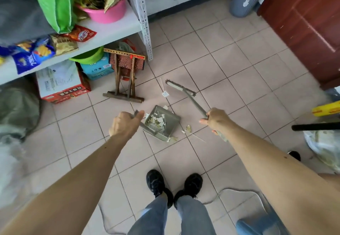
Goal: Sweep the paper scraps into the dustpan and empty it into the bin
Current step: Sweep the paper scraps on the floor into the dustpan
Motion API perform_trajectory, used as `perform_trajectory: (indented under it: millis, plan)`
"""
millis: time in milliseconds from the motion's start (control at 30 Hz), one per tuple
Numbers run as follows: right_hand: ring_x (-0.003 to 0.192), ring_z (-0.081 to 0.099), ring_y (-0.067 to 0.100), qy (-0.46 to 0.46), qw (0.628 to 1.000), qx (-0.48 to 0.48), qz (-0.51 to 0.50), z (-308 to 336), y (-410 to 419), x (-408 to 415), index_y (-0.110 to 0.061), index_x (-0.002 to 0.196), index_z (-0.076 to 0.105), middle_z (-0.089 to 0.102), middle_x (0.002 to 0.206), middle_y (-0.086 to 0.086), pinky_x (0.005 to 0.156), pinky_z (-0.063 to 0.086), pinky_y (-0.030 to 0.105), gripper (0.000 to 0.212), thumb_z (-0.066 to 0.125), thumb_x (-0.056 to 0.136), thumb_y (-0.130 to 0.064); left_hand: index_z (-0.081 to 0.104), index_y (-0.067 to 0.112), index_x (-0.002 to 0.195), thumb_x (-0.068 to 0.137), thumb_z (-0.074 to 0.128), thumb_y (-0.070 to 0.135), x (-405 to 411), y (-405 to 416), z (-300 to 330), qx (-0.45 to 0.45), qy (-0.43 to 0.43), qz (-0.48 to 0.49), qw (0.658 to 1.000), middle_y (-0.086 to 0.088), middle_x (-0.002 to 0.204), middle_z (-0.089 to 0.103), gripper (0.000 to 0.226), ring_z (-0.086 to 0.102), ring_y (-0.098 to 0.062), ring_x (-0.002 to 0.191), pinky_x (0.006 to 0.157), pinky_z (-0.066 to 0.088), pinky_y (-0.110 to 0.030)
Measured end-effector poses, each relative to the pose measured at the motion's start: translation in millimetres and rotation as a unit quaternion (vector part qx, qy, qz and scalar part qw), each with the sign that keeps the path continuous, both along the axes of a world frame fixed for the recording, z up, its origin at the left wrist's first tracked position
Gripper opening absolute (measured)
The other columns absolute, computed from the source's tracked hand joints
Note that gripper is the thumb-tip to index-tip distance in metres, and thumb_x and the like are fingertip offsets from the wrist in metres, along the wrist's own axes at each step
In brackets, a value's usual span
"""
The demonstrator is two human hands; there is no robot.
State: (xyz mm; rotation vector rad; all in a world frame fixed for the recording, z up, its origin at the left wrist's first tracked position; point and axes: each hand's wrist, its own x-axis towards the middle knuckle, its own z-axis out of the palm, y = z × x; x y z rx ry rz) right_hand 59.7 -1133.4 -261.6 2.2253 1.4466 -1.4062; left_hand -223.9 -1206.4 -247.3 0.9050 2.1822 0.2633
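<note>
A grey dustpan (170, 119) rests on the tiled floor ahead of my feet, with several white paper scraps (158, 121) inside it. My left hand (125, 124) is closed around the dustpan's handle. My right hand (216, 119) grips the grey broom handle; the broom head (180, 87) sits on the floor beyond the pan. A few loose scraps (188, 128) and a thin stick lie just right of the pan, and another scrap (165, 93) lies near the broom head. A grey bin (245, 2) with a black liner stands in the far corner.
A white shelf unit (114, 30) with snack bags and a pink basin stands on the left, with boxes and a folded wooden stool (127, 80) below it. A brown door (309, 24) is at right. A cable (237, 191) trails by my feet. Bags lie at right.
</note>
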Motion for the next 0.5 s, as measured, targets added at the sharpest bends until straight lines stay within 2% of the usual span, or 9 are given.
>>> perform_trajectory:
  millis: [67, 133, 200, 267, 333, 367, 500]
  plan:
    - [0.077, 0.056, 0.028, -0.022, 0.999, 0.012, 0.027, -13, 14, -15, -0.003, 0.114, 0.059, 0.066, 0.112, 0.019, 0.076, 0.056, 0.043, 0.039, 0.072, 0.088, -0.028, 0.067, 0.009, 0.072, 0.088, 0.055, 0.066, -2, 5, -4, 0.006, -0.002, 0.015, 1.0, -0.016, 0.077, 0.074, 0.06, 0.074, -0.033, 0.076, 0.079, 0.062, -0.052]
    - [0.081, 0.055, 0.028, -0.034, 0.998, 0.02, 0.05, -20, 23, -29, -0.004, 0.116, 0.059, 0.065, 0.112, 0.018, 0.082, 0.056, 0.043, 0.039, 0.072, 0.088, -0.027, 0.068, 0.011, 0.074, 0.086, 0.052, 0.067, -3, 10, -8, 0.003, 0.003, 0.024, 1.0, -0.015, 0.079, 0.074, 0.06, 0.073, -0.033, 0.079, 0.081, 0.062, -0.051]
    - [0.081, 0.053, 0.029, -0.044, 0.996, 0.018, 0.074, -25, 30, -37, -0.002, 0.118, 0.06, 0.063, 0.104, 0.017, 0.075, 0.052, 0.039, 0.038, 0.071, 0.089, -0.025, 0.069, 0.01, 0.078, 0.087, 0.049, 0.067, -3, 18, -9, -0.008, 0.008, 0.022, 1.0, -0.014, 0.082, 0.075, 0.06, 0.073, -0.033, 0.08, 0.082, 0.061, -0.05]
    - [0.08, 0.053, 0.029, -0.072, 0.992, 0.003, 0.106, -26, 30, -40, 0.0, 0.119, 0.059, 0.056, 0.085, 0.013, 0.072, 0.048, 0.037, 0.039, 0.069, 0.09, -0.024, 0.069, 0.009, 0.083, 0.088, 0.048, 0.065, -3, 25, -10, -0.015, 0.01, 0.019, 1.0, -0.015, 0.086, 0.075, 0.06, 0.072, -0.033, 0.082, 0.083, 0.061, -0.049]
    - [0.078, 0.055, 0.03, -0.1, 0.985, -0.016, 0.141, -20, 26, -39, 0.001, 0.119, 0.059, 0.048, 0.069, 0.008, 0.073, 0.051, 0.037, 0.04, 0.07, 0.09, -0.024, 0.07, 0.008, 0.087, 0.089, 0.048, 0.065, -5, 33, -10, -0.019, 0.013, 0.02, 1.0, -0.015, 0.088, 0.075, 0.061, 0.072, -0.033, 0.083, 0.085, 0.06, -0.048]
    - [0.076, 0.056, 0.03, -0.104, 0.983, -0.023, 0.151, -16, 22, -35, 0.001, 0.118, 0.059, 0.049, 0.069, 0.009, 0.072, 0.052, 0.037, 0.041, 0.071, 0.088, -0.024, 0.07, 0.008, 0.088, 0.089, 0.048, 0.064, -6, 35, -11, -0.02, 0.014, 0.019, 1.0, -0.016, 0.088, 0.075, 0.061, 0.072, -0.033, 0.083, 0.085, 0.06, -0.048]
    - [0.06, 0.055, 0.028, -0.103, 0.976, -0.058, 0.18, 1, 8, -1, 0.002, 0.114, 0.058, 0.061, 0.092, 0.019, 0.061, 0.054, 0.036, 0.042, 0.071, 0.089, -0.028, 0.069, 0.008, 0.086, 0.091, 0.047, 0.064, -7, 36, -9, -0.034, 0.022, 0.01, 0.999, -0.014, 0.086, 0.074, 0.06, 0.072, -0.032, 0.081, 0.085, 0.06, -0.047]
